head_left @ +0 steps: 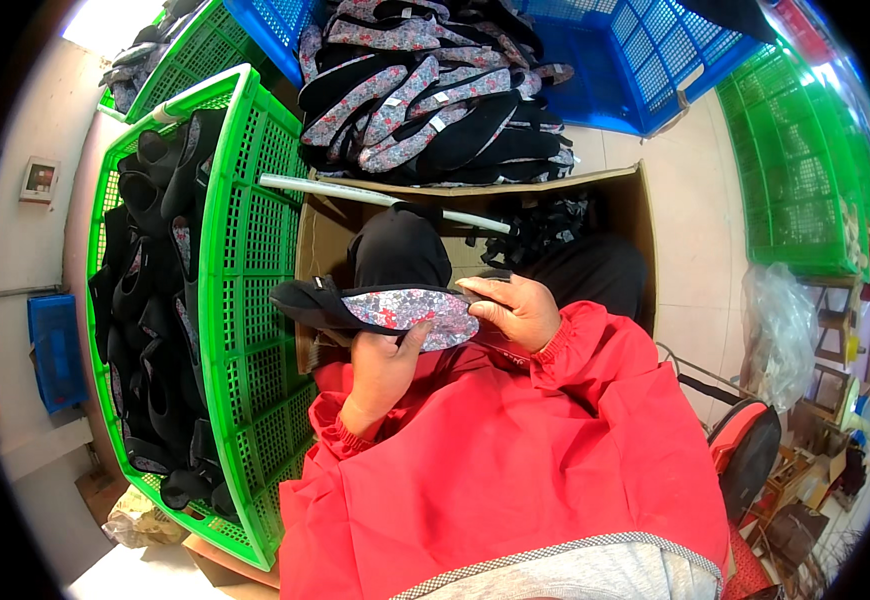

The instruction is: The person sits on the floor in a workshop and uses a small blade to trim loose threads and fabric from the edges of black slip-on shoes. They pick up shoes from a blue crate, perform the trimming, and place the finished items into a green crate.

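The shoe (380, 306) spans both hands: the left hand (377, 375) clasps it from below, thumb on the floral face; the right hand (523, 312) pinches its right end. Best to steady with the left and work the right fingers gently, without creasing the fabric.

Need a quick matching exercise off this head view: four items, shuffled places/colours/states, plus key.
Column 1
1. Shoe between the left hand and right hand
2. White rod
3. Near crate at the picture's left
4. Clear plastic bag

Column 2
A. In the picture's right part, below green crates
B. Green, holding dark shoes
C. Partly over the cardboard box
D. Black and floral print

Pairs: 1-D, 2-C, 3-B, 4-A
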Demonstrator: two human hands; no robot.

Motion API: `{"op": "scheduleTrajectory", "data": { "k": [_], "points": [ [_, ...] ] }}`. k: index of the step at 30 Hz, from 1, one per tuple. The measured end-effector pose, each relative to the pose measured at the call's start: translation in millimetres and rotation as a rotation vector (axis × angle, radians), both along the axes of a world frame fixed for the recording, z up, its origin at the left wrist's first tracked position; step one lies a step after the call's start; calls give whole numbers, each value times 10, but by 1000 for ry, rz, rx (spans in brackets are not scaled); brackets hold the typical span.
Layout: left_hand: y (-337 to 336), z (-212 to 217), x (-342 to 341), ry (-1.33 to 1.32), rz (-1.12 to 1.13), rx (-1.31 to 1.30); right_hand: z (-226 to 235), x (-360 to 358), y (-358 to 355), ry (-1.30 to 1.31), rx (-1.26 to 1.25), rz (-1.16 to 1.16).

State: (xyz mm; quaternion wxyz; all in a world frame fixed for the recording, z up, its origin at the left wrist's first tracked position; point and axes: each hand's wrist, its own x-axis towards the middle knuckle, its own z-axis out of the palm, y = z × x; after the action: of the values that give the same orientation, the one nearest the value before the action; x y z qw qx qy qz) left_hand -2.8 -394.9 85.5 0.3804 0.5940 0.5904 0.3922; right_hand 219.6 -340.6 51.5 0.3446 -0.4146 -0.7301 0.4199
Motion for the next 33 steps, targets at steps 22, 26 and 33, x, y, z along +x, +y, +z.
{"op": "scheduleTrajectory", "data": {
  "k": [22, 26, 33],
  "points": [
    [-3, -18, 22, 75, 9, 1, -7, -50, -2, -5, 5, -46],
    [-10, -18, 22, 100, 15, -1, -31, -61, -11, 17, -4, -52],
    [-17, -58, 3, 140, 10, 0, -25, -53, -9, -21, 10, -32]
  ]
}}
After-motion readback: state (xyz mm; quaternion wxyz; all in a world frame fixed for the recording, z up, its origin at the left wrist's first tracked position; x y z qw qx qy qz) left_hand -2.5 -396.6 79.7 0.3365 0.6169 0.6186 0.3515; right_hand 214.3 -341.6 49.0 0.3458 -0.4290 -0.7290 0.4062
